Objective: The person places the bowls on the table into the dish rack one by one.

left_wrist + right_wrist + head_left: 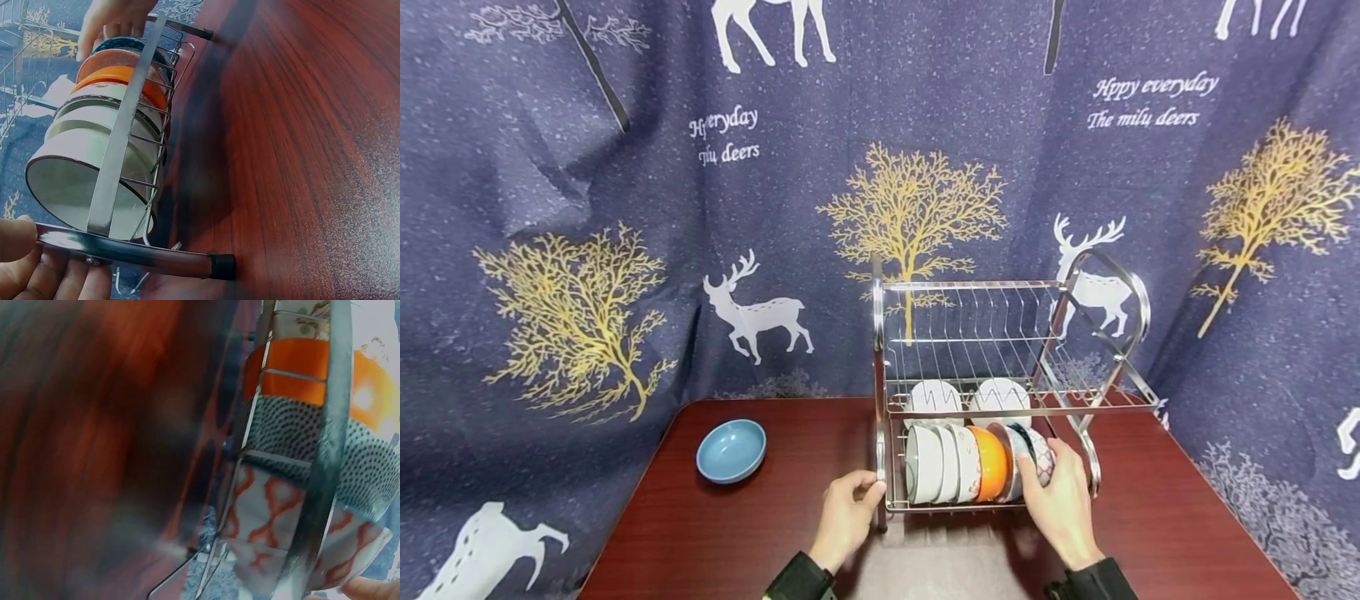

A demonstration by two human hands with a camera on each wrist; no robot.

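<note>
My left hand (846, 512) grips the front left upright of a two-tier metal dish rack (973, 412); the left wrist view shows thumb and fingers on either side of that metal leg (156, 256). At the right end of the lower tier, my right hand (1063, 508) holds a white bowl with a red pattern (269, 509) between thumb and fingers. Beside that bowl stand a black-dotted bowl (284, 428) and an orange bowl (992, 464). Further left are several white bowls (927, 467), all on edge in a row. Most of the right hand is outside its wrist view.
A blue dish (732, 451) sits on the left part of the dark red table (700, 533). Two white bowls (935, 398) stand behind the front row. The upper wire tier (970, 342) overhangs the back. A patterned curtain (820, 208) hangs behind the table.
</note>
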